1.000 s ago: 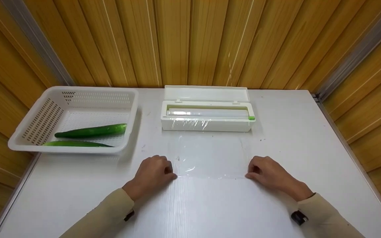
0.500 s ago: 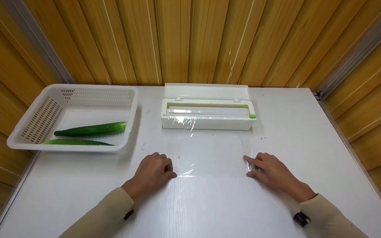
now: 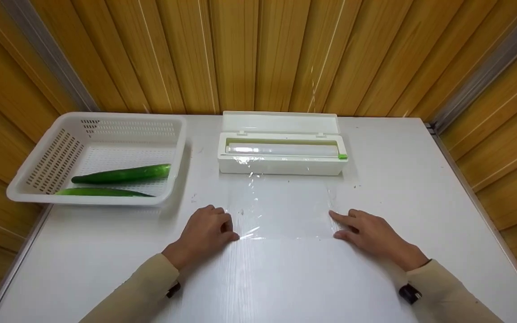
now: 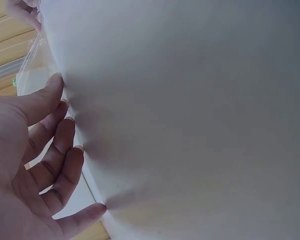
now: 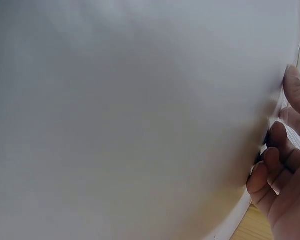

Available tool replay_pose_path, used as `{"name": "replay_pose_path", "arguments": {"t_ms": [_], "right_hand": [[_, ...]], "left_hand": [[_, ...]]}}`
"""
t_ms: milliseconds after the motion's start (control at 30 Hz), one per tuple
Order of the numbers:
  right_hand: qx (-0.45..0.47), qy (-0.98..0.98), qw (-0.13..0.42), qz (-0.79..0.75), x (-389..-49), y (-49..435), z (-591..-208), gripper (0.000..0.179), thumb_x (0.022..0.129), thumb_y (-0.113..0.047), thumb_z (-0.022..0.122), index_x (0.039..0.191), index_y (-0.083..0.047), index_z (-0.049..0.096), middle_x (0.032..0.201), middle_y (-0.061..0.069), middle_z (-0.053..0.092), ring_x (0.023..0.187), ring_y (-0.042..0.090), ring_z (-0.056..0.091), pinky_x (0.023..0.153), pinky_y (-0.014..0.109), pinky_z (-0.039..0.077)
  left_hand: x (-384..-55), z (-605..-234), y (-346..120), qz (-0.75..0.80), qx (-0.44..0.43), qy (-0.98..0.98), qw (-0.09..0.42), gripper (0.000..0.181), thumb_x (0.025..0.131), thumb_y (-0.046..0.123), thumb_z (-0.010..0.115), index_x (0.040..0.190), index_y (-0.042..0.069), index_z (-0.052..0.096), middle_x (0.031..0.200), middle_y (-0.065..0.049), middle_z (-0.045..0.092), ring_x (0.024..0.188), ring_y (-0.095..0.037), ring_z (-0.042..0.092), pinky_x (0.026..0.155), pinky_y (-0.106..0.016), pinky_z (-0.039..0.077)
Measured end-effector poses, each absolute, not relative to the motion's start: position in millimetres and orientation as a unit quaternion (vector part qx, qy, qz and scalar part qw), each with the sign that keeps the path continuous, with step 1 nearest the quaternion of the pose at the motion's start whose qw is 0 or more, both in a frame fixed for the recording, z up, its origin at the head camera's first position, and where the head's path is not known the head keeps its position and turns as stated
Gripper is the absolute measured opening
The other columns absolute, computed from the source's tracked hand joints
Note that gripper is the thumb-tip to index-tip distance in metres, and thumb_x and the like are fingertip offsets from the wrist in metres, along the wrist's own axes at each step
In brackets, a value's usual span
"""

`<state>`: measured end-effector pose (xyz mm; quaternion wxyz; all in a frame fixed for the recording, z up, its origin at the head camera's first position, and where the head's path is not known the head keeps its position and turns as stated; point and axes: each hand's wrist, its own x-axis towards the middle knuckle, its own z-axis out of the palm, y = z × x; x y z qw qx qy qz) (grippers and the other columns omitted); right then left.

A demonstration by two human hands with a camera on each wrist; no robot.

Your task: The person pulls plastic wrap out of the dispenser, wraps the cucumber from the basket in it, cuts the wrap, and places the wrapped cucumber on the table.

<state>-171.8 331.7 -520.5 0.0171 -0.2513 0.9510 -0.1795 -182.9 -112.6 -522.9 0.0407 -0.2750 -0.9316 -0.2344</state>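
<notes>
A sheet of clear plastic wrap [image 3: 285, 206] lies on the white table, drawn out from a roll [image 3: 285, 149] in the white dispenser box [image 3: 281, 167], whose lid stands up. At the sheet's near left corner, my left hand [image 3: 207, 231] pinches the wrap, its fingertips down on the table; bright creases run from its thumb. My right hand [image 3: 373, 233] is at the near right corner. Its index finger reaches forward along the wrap's side edge, and the thumb presses close to the corner. In the wrist views, fingertips of the left hand [image 4: 45, 145] and right hand [image 5: 285, 155] touch the tabletop.
A white perforated basket [image 3: 175, 157] at the left holds two cucumbers, one [image 3: 121, 174] behind the other [image 3: 103, 192]. A green slider [image 3: 342, 156] sits on the dispenser's right end. Wood-look panels [image 3: 236, 54] close off the table's back and sides.
My right index finger has straightened forward, away from the thumb. Wrap bunched beside it half a second ago now lies flatter. My left hand has hardly moved.
</notes>
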Motion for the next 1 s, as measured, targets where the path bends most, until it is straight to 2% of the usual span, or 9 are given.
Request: {"name": "replay_pose_path", "arguments": {"t_ms": [300, 667, 867, 1000], "right_hand": [[-0.251, 0.95, 0.035, -0.181, -177, 333, -521, 0.056, 0.099, -0.043, 0.075, 0.148, -0.017, 0.066, 0.083, -0.014, 0.044, 0.07, 0.005, 0.038, 0.064, 0.026, 0.036], [-0.257, 0.948, 0.033, -0.182, -177, 335, -521, 0.058, 0.098, -0.047, 0.074, 0.148, -0.017, 0.066, 0.083, -0.015, 0.043, 0.07, 0.004, 0.037, 0.065, 0.025, 0.037], [-0.258, 0.946, 0.034, -0.193, -177, 335, -521, 0.058, 0.097, -0.044, 0.076, 0.147, -0.016, 0.066, 0.082, -0.016, 0.045, 0.069, 0.003, 0.038, 0.064, 0.024, 0.037], [-0.258, 0.946, 0.03, -0.195, -176, 334, -521, 0.057, 0.098, -0.043, 0.076, 0.147, -0.016, 0.066, 0.083, -0.017, 0.046, 0.069, 0.003, 0.038, 0.064, 0.024, 0.038]], "left_hand": [[-187, -521, -117, -0.232, -0.305, -0.923, 0.037, 0.022, 0.086, 0.028, 0.089, 0.078, 0.018, 0.072, 0.072, 0.008, 0.059, 0.071, -0.013, 0.048, 0.072, -0.035, 0.047], [-188, -516, -130, -0.234, -0.339, -0.911, 0.011, 0.019, 0.084, 0.027, 0.093, 0.082, 0.017, 0.077, 0.078, 0.009, 0.066, 0.076, -0.013, 0.052, 0.07, -0.033, 0.047], [-190, -498, -138, -0.263, -0.327, -0.907, 0.0, 0.017, 0.086, 0.021, 0.091, 0.082, 0.017, 0.075, 0.079, 0.013, 0.066, 0.079, -0.015, 0.058, 0.069, -0.033, 0.05], [-194, -476, -145, -0.278, -0.313, -0.908, 0.018, 0.014, 0.088, 0.018, 0.089, 0.084, 0.017, 0.076, 0.081, 0.012, 0.067, 0.081, -0.019, 0.062, 0.069, -0.033, 0.051]]}}
